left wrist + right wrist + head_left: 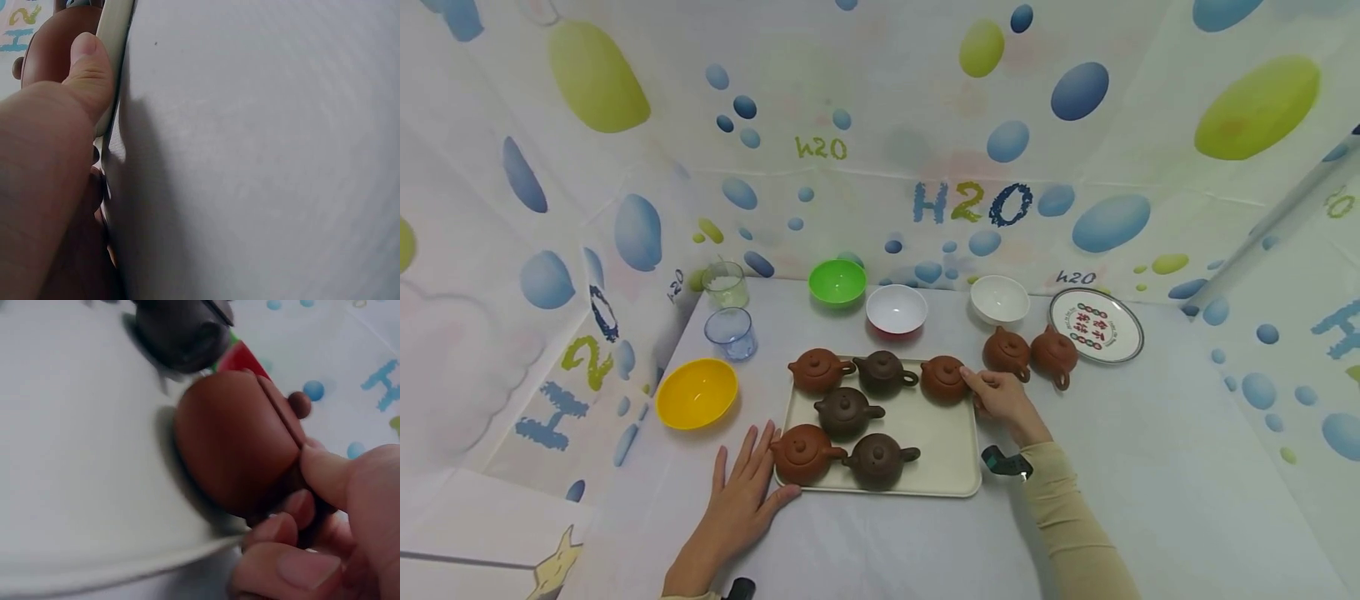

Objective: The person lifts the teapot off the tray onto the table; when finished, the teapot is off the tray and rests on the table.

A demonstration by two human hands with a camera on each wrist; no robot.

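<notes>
A reddish-brown teapot [943, 380] is at the back right of the cream tray [940, 450]. My right hand [1006, 403] grips it by the handle side, thumb near the lid, as the right wrist view shows. My left hand [737, 500] lies with fingers spread at the tray's front left corner, its thumb against the rim. Beside it is another reddish-brown teapot [805, 455]. Also on the tray are a reddish-brown teapot [818, 371] at the back left and dark brown teapots at the back [883, 372], middle [846, 412] and front [880, 461].
Two reddish-brown teapots [1007, 353] [1055, 354] stand right of the tray, near a round patterned plate [1096, 325]. Behind are a white bowl [1000, 300], a red-and-white bowl [897, 310] and a green bowl [837, 283]. A yellow bowl [697, 394] and two glasses [731, 333] [726, 285] stand left.
</notes>
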